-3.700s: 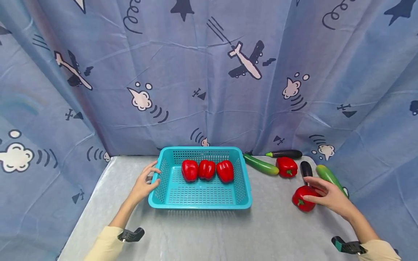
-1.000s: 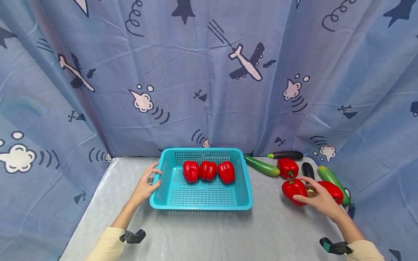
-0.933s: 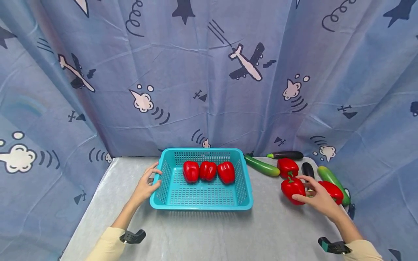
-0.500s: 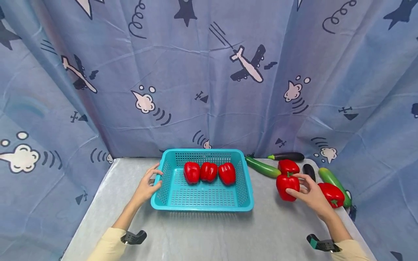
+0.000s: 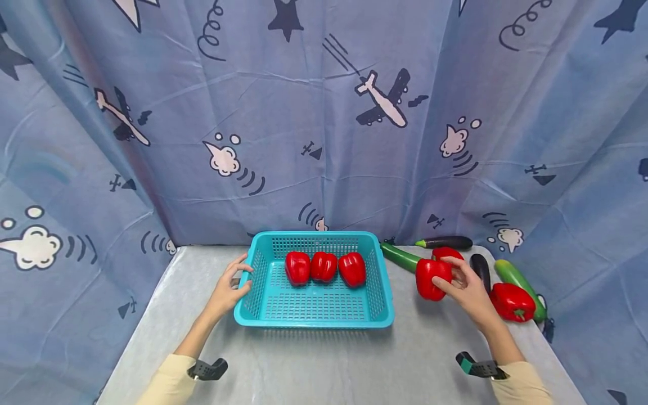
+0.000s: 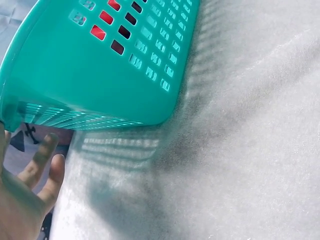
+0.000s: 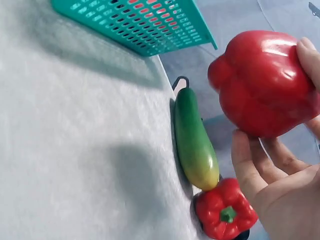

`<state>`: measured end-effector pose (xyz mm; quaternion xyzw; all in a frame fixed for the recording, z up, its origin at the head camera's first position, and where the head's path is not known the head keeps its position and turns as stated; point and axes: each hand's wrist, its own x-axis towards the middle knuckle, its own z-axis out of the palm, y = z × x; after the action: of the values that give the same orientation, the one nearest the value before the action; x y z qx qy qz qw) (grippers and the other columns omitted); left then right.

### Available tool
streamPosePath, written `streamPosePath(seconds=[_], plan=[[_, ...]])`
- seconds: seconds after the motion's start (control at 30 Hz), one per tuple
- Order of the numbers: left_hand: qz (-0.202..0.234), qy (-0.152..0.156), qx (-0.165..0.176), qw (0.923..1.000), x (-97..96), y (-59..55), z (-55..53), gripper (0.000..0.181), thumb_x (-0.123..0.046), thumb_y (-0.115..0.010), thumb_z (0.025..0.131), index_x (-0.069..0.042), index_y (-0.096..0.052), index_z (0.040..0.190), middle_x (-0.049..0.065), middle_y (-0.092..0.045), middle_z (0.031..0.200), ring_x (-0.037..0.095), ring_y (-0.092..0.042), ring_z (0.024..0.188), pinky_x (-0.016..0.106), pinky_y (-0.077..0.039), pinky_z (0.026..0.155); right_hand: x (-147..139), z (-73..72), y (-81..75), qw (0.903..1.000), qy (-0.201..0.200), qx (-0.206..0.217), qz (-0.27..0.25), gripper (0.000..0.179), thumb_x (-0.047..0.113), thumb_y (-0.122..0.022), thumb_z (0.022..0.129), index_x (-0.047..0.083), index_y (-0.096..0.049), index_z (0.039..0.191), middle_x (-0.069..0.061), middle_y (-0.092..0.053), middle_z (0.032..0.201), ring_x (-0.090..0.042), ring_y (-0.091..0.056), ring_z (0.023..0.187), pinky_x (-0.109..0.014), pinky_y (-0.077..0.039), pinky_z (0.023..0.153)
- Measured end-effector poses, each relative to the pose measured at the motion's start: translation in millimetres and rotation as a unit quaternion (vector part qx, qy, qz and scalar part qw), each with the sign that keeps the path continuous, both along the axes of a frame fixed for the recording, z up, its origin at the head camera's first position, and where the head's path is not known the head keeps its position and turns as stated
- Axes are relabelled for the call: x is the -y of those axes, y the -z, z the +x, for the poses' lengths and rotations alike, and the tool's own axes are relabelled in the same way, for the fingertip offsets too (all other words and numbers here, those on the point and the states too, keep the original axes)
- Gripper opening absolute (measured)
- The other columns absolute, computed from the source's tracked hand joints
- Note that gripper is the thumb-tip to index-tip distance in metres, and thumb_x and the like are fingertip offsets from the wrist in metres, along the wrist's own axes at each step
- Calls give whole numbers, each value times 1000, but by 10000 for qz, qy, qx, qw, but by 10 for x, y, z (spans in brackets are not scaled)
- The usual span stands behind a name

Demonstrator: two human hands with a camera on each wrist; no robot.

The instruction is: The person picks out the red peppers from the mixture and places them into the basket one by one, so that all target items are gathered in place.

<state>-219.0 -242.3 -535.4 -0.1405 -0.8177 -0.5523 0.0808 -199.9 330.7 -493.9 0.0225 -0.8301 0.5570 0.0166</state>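
Observation:
My right hand (image 5: 468,287) grips a red bell pepper (image 5: 430,279), thumb on one side and fingers on the other. In the right wrist view that pepper (image 7: 265,82) is up off the table, its shadow below. My left hand (image 5: 224,289) is at the left rim of a turquoise plastic basket (image 5: 314,323), thumb and fingers apart, fingertips by the rim. The left wrist view shows two of its fingers (image 6: 47,172) spread beneath the rim, the others cut off. Three red bell peppers (image 5: 323,266) lie in the basket's back half.
Right of the basket lie a green cucumber (image 5: 400,257), a partly hidden red bell pepper (image 5: 448,252), a dark eggplant (image 5: 448,242), another eggplant (image 5: 480,270), a red bell pepper (image 5: 512,302) and a second cucumber (image 5: 516,278). A patterned blue curtain (image 5: 283,185) borders the table.
My right hand first reached over the pepper at the far right, then took hold of it and carried it left toward the basket. My left hand stays at the rim.

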Motion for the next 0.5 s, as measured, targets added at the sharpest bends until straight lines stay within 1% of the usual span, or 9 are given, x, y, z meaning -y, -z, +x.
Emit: streamPosePath(seconds=[0.1,0.17,0.2,0.3,0.37,0.4,0.5], plan=[[8,-3,-52,10000,-7,-7,11,26,13,-63,93,8,-59,118,27,-27,159,49,-63,102,46,-56,79,51,-29,-12,9999,-32,-109,-108,67,32,-70,98,10,-38,153,-22,-39,148,-44,-43,129,-35,-58,82],[34,-16,-54,10000,-30,-47,36,26,14,-62,93,10,-59,118,29,-26,158,51,-62,102,50,-55,80,79,-46,-25,9997,-95,-160,-178,65,31,-70,99,11,-39,153,-22,-38,149,-45,-43,128,-40,-58,82],[21,-24,-43,10000,-47,-95,62,26,15,-62,92,11,-59,118,31,-26,158,52,-61,102,51,-55,80,94,-54,-34,9994,-132,-166,-265,65,30,-70,99,11,-39,153,-22,-38,149,-46,-43,128,-40,-58,82],[15,-14,21,10000,-98,-247,141,26,17,-61,92,13,-58,117,35,-25,156,55,-60,102,55,-54,81,139,-77,-55,9980,-280,-148,-543,62,23,-72,98,10,-41,151,-20,-39,147,-42,-47,124,-37,-58,82],[-5,1,-15,10000,-126,-315,178,25,18,-60,91,15,-57,116,37,-26,154,56,-60,101,53,-54,80,166,-84,-70,9969,-372,-110,-682,63,18,-74,96,8,-42,150,-20,-39,144,-42,-48,122,-34,-58,82],[-15,10,-59,10000,-130,-333,188,25,18,-61,91,14,-58,115,38,-27,153,55,-60,100,51,-55,80,179,-87,-80,9964,-405,-82,-735,64,17,-75,95,7,-42,149,-20,-40,142,-42,-50,120,-34,-58,81],[-14,-3,-214,9998,-137,-325,182,24,18,-61,90,11,-60,113,38,-30,152,54,-62,98,47,-56,77,213,-98,-120,9963,-438,-40,-735,65,16,-77,93,6,-43,148,-22,-42,139,-47,-52,117,-35,-58,81]])
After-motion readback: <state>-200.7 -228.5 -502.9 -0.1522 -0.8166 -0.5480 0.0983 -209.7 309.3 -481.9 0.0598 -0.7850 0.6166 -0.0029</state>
